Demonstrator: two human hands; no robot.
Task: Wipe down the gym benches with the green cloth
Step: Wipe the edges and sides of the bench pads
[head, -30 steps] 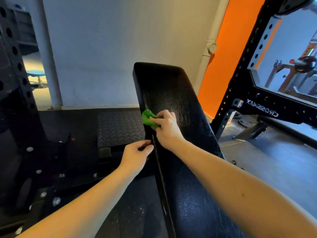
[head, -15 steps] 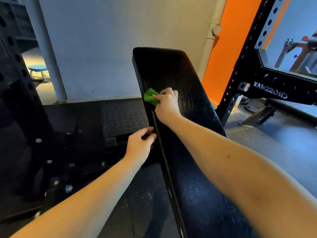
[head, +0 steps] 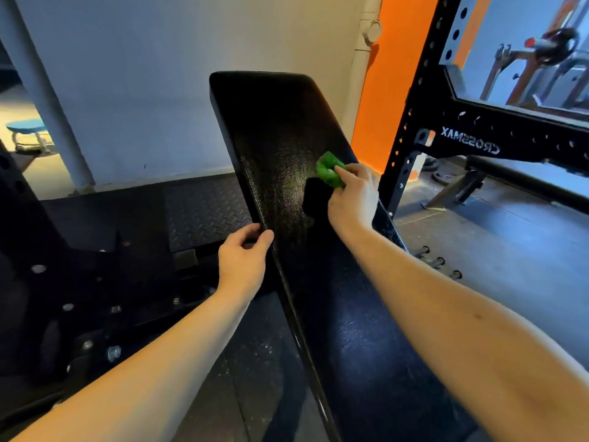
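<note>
1. Right hand (head: 352, 199) presses a bunched green cloth (head: 330, 170) on the bench pad (head: 274, 129), near its right edge; fingers curled round the cloth, most of it hidden beneath them.
2. Left hand (head: 243, 260) grips the pad's left edge, thumb on top, fingertips tucked under and out of sight.
3. Pad's near end cut off by the frame.
4. Black rack (head: 471, 145) stands right; its lettering reads reversed.
5. Floor mat (head: 204, 208) left of the bench; the dark frame beyond is hard to make out.
</note>
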